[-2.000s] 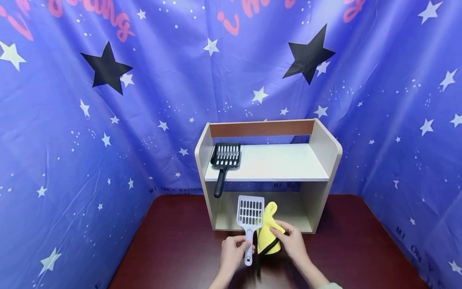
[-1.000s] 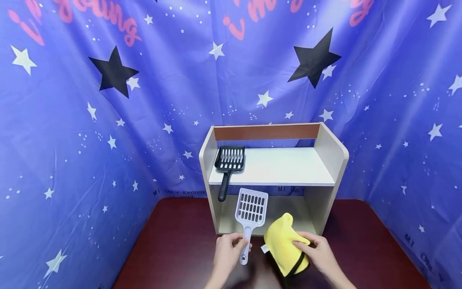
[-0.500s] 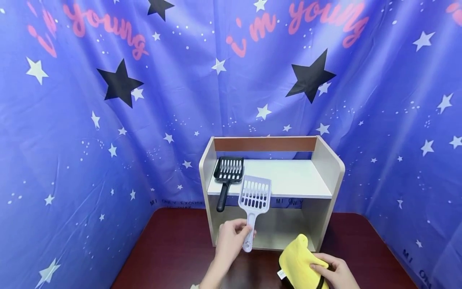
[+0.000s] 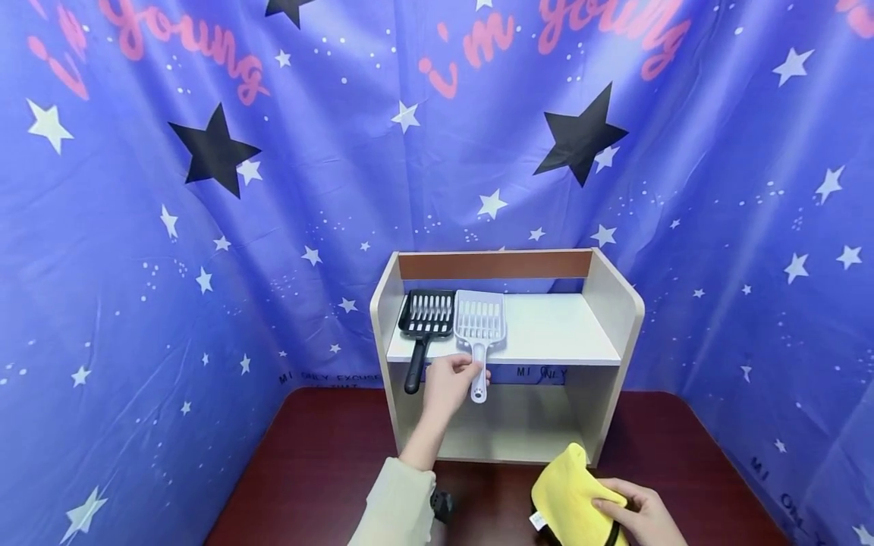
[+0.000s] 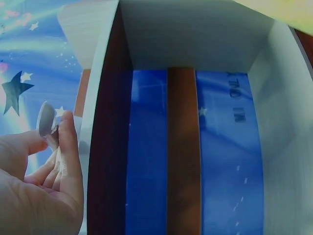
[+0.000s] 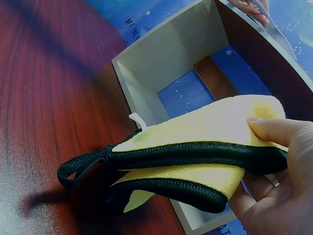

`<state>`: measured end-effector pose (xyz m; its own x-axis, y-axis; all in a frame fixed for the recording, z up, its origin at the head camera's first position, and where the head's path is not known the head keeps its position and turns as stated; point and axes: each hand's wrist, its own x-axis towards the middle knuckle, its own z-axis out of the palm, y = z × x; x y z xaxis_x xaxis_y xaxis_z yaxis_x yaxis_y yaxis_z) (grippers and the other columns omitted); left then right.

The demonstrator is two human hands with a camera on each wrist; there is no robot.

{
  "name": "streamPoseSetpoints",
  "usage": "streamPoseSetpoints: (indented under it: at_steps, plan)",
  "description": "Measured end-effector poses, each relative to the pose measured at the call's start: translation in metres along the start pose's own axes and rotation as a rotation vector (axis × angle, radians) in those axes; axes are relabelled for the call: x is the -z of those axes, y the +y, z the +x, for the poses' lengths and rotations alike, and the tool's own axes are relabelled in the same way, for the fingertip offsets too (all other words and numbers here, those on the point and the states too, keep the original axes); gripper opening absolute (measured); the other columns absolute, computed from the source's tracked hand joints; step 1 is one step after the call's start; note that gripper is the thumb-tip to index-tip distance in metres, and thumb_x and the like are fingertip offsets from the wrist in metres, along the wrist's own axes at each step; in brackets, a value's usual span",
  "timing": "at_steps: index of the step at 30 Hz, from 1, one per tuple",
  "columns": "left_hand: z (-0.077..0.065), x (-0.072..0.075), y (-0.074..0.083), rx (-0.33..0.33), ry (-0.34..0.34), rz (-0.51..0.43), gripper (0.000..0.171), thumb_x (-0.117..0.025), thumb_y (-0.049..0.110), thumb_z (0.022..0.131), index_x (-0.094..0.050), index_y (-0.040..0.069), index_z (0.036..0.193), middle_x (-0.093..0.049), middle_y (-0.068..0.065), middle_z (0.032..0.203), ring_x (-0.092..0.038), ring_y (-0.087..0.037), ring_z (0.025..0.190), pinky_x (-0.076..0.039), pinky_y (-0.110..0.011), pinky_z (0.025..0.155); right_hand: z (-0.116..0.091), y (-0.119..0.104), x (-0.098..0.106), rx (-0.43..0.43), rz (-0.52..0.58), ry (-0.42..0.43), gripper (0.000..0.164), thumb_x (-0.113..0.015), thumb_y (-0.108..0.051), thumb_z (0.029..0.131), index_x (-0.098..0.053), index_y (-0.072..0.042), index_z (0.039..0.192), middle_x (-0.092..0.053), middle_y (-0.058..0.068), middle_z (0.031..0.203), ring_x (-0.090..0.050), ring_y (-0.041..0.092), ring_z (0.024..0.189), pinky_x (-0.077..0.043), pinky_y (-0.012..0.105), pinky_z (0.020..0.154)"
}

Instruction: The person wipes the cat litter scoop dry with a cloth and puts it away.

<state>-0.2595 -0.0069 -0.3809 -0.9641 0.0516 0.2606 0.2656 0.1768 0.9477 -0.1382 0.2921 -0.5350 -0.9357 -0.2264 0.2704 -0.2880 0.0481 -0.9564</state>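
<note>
My left hand [image 4: 447, 387] pinches the handle of a pale lilac litter scoop [image 4: 480, 318] whose slotted head lies over the white upper shelf [image 4: 546, 326]. Beside it on the left is a black litter scoop [image 4: 426, 312], its handle jutting past the shelf's front edge. In the left wrist view the scoop's handle end [image 5: 46, 119] shows between thumb and fingers. My right hand [image 4: 642, 512] grips a folded yellow cloth [image 4: 573, 493] with black edging, low at the front right. The right wrist view shows the cloth's black loop [image 6: 80, 168] and white tag [image 6: 138, 120] hanging outward.
A small two-tier wooden shelf unit [image 4: 617, 303] stands on the dark red table [image 4: 328, 447], with an open lower compartment [image 4: 512, 425]. A starry blue curtain [image 4: 328, 189] surrounds the table on the back and sides. A small black object [image 4: 441, 506] shows beside the left sleeve.
My left hand has carried the lilac scoop up and forward from in front of the unit to the upper shelf, beside the black scoop. My right hand has moved the yellow cloth right and lower.
</note>
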Motion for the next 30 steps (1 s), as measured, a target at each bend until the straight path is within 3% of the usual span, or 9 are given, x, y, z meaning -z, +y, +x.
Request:
streamPoseSetpoints:
  at_steps: [3,8,13,18,21,26,30]
  plan:
    - [0.006,0.001,0.0,0.032,0.003,-0.047,0.017,-0.066,0.006,0.091,-0.074,-0.007,0.095,-0.076,-0.022,0.083,-0.076,-0.027,0.072,-0.057,-0.023,0.058,-0.001,-0.001,-0.001,0.004,-0.032,0.002,0.031,-0.059,0.009,0.092,-0.074,-0.01,0.112,-0.074,-0.016,0.097,-0.069,0.002,0.083,-0.059,0.024,0.067]
    - [0.014,0.002,0.001,0.058,0.034,-0.047,0.019,-0.063,0.009,0.093,-0.075,-0.007,0.094,-0.076,-0.021,0.082,-0.076,-0.024,0.069,-0.059,-0.024,0.058,0.001,-0.006,-0.003,-0.02,0.031,-0.038,0.033,-0.057,0.008,0.093,-0.073,-0.012,0.113,-0.076,-0.011,0.098,-0.071,0.006,0.083,-0.06,0.028,0.068]
    - [0.016,0.003,0.005,0.037,0.062,0.098,0.026,-0.064,0.021,0.095,-0.075,0.0,0.085,-0.077,-0.013,0.077,-0.073,-0.015,0.06,-0.055,-0.022,0.051,0.001,-0.013,0.0,-0.117,0.06,-0.045,0.035,-0.057,0.004,0.095,-0.074,-0.02,0.114,-0.076,-0.012,0.099,-0.071,0.006,0.086,-0.06,0.028,0.07]
    - [0.016,0.003,0.009,0.018,0.109,0.233,0.037,-0.063,0.036,0.098,-0.077,0.004,0.086,-0.075,-0.007,0.07,-0.061,-0.006,0.046,-0.046,-0.019,0.043,0.002,-0.017,0.003,-0.075,-0.099,0.021,0.027,-0.06,0.004,0.094,-0.073,-0.01,0.114,-0.075,-0.016,0.097,-0.069,0.001,0.084,-0.059,0.025,0.068]
    - [0.012,0.003,0.01,0.019,0.118,0.259,0.042,-0.058,0.042,0.099,-0.077,0.006,0.086,-0.073,-0.007,0.067,-0.057,-0.003,0.042,-0.044,-0.02,0.043,0.001,-0.019,0.007,-0.115,-0.138,0.057,0.029,-0.06,0.001,0.094,-0.074,-0.018,0.112,-0.074,-0.018,0.095,-0.068,0.0,0.082,-0.058,0.025,0.067]
    - [-0.001,0.002,0.01,-0.016,0.106,0.195,0.048,-0.051,0.045,0.102,-0.074,0.007,0.084,-0.073,-0.006,0.064,-0.063,-0.006,0.047,-0.051,-0.021,0.048,0.002,-0.012,0.026,-0.244,0.031,0.022,0.043,-0.054,-0.004,0.1,-0.07,-0.043,0.105,-0.074,-0.016,0.095,-0.07,0.004,0.085,-0.06,0.028,0.07]
    - [-0.021,-0.002,0.0,-0.037,0.085,0.124,0.048,-0.05,0.042,0.103,-0.073,0.005,0.083,-0.073,-0.005,0.065,-0.068,-0.013,0.053,-0.055,-0.02,0.05,0.0,0.004,0.048,-0.405,0.149,0.072,0.038,-0.053,-0.01,0.102,-0.068,-0.044,0.099,-0.073,-0.016,0.095,-0.07,0.004,0.088,-0.06,0.029,0.075]
